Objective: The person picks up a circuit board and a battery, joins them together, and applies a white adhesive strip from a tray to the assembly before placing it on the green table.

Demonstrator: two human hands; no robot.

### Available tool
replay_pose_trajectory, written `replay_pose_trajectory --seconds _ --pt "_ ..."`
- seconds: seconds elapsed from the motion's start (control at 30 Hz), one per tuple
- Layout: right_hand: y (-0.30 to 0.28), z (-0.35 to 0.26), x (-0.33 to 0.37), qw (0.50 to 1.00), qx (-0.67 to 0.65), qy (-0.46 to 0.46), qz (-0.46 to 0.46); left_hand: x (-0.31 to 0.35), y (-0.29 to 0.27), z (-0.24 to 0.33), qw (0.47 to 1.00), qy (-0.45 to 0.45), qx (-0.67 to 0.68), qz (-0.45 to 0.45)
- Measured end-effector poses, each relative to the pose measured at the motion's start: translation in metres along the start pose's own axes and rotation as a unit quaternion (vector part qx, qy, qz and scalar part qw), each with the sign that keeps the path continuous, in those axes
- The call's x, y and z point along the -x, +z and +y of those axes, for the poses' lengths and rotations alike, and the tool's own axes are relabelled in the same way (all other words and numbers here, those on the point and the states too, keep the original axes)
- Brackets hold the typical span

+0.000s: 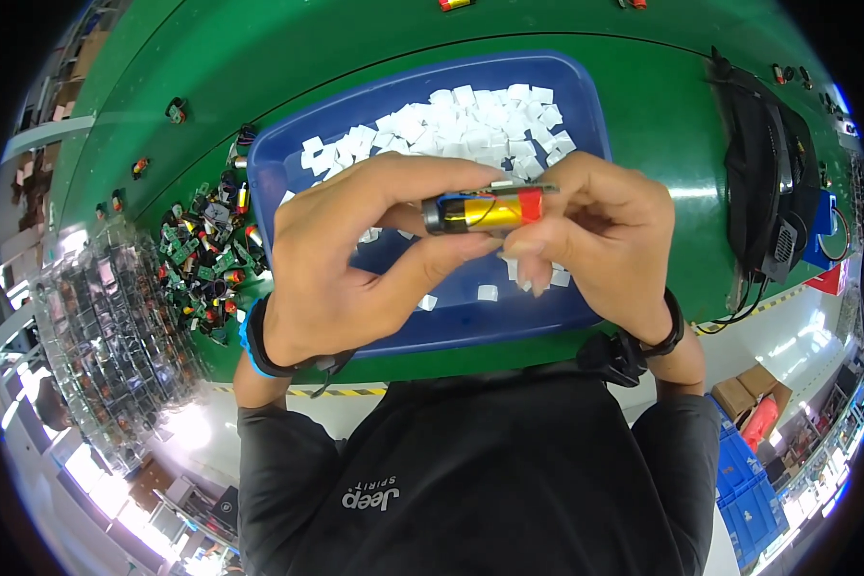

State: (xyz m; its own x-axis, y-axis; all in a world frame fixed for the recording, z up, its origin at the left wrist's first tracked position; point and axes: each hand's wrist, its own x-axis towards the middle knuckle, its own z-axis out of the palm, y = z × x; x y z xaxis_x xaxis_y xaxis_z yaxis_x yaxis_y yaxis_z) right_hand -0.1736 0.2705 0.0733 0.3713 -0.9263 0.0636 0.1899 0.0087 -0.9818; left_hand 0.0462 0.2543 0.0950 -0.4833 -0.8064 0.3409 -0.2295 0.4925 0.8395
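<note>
Between my two hands, above the blue tray (600, 115), is a small cylindrical battery (490, 213) with a yellow wrap, a red end and a black end. A thin strip, seemingly a small circuit board, lies along its upper side. My left hand (341, 254) grips the black end between thumb and fingers. At the red end, my right hand (619, 245) pinches with thumb and forefinger; its other fingers curl underneath. Many small white square pieces (470, 120) lie loose in the tray, mostly toward its far side, and some are hidden behind my hands.
Left of the tray, small green circuit boards with batteries (206, 254) are heaped on the green table (355, 29). Stacked clear plastic trays (115, 346) stand farther left. A black bag (768, 173) lies at the right, with blue crates (747, 490) below it on the floor.
</note>
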Motion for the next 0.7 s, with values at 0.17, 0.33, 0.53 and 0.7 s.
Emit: replay_pose_trajectory --seconds 0.17,0.33,0.53,0.7 --pt "-0.008 0.002 -0.015 0.912 0.299 -0.280 0.007 -0.003 0.003 0.011 0.937 -0.224 0.267 0.026" --pt "-0.006 0.003 -0.010 0.899 0.337 -0.279 -0.004 -0.001 -0.011 0.005 0.901 -0.267 0.331 -0.083" --pt "-0.003 0.002 -0.005 0.892 0.324 -0.313 0.020 -0.005 -0.015 0.005 0.848 -0.307 0.408 -0.142" --pt "0.002 0.009 -0.005 0.921 0.245 -0.294 0.066 -0.003 -0.008 0.006 0.874 -0.288 0.375 -0.110"
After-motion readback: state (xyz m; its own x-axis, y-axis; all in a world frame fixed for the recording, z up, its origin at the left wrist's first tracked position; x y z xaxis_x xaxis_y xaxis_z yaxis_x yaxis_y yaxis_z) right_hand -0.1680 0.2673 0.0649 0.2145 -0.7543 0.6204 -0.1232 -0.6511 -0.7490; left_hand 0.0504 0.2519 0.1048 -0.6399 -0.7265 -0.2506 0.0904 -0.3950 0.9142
